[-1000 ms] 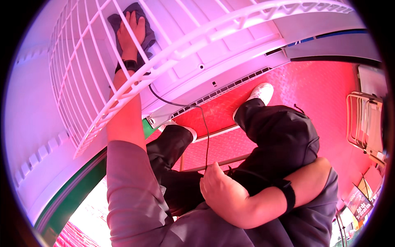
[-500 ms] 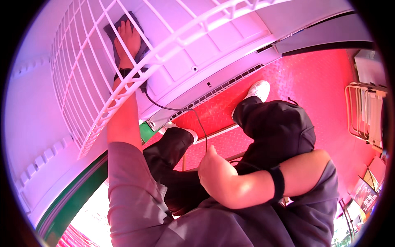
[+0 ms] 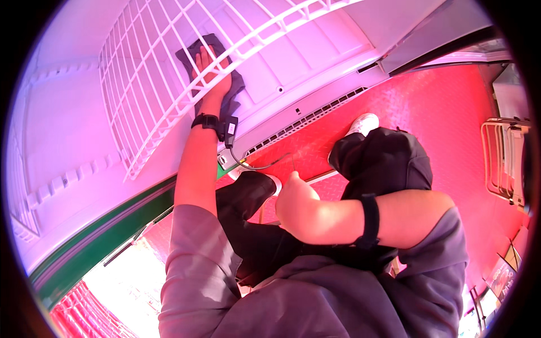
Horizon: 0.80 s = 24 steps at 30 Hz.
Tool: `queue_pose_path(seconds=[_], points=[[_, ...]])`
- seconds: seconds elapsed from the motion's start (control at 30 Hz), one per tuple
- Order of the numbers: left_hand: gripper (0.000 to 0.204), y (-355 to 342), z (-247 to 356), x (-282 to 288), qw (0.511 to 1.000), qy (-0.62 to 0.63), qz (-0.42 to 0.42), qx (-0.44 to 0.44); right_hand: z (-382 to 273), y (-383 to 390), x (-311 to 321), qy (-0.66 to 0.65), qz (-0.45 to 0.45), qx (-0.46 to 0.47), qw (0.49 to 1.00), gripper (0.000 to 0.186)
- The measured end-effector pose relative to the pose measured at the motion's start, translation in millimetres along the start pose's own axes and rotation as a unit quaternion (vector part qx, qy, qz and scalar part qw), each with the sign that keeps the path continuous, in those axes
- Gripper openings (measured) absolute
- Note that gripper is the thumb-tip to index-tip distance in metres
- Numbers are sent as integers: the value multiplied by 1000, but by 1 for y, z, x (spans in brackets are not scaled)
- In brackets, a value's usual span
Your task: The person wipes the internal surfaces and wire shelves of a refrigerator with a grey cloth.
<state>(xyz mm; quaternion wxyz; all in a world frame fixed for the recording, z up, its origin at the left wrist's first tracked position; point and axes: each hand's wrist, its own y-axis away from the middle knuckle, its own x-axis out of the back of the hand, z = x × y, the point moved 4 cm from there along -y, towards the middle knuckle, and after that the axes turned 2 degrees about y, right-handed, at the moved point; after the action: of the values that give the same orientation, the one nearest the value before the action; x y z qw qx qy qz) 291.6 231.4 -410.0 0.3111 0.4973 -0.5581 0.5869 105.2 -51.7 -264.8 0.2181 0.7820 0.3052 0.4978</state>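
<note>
Under the white wire rack (image 3: 243, 54), the left hand (image 3: 220, 81) lies flat on a dark cloth (image 3: 236, 89) on the white cabinet floor (image 3: 304, 53), grip slightly spread, not pinching. Right hand's (image 3: 298, 208) grip? Can't tell, fingers are hidden. Yanking back carelessly could snag the loose wrist cable (image 3: 259, 168) or bang knuckles on the rack.

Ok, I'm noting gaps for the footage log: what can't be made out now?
All in the head view:
Right hand: most fingers hidden behind the hand itself; its grip can't be told.
Cable: blurs out against the red floor near that hand.
Cloth: underside hidden against the white panel; left hand covers part of its top.
Rack: cut off by the top edge.
</note>
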Motion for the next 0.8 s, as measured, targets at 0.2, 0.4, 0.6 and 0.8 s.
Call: queue_pose_path(seconds=[0.2,0.4,0.6,0.8], points=[[61,26,18,20,992,40,-97,68,17,-1,10,-25,11,-8,1000,36],[61,58,39,41,990,52,-107,76,18,-35,-6,-20,-13,-21,999,33],[60,78,52,55,990,83,-89,77,1,-55,-32,2,-192,-9,981,32],[60,93,57,63,987,97,-95,82,5,-54,-31,9,-160,8,987,34]])
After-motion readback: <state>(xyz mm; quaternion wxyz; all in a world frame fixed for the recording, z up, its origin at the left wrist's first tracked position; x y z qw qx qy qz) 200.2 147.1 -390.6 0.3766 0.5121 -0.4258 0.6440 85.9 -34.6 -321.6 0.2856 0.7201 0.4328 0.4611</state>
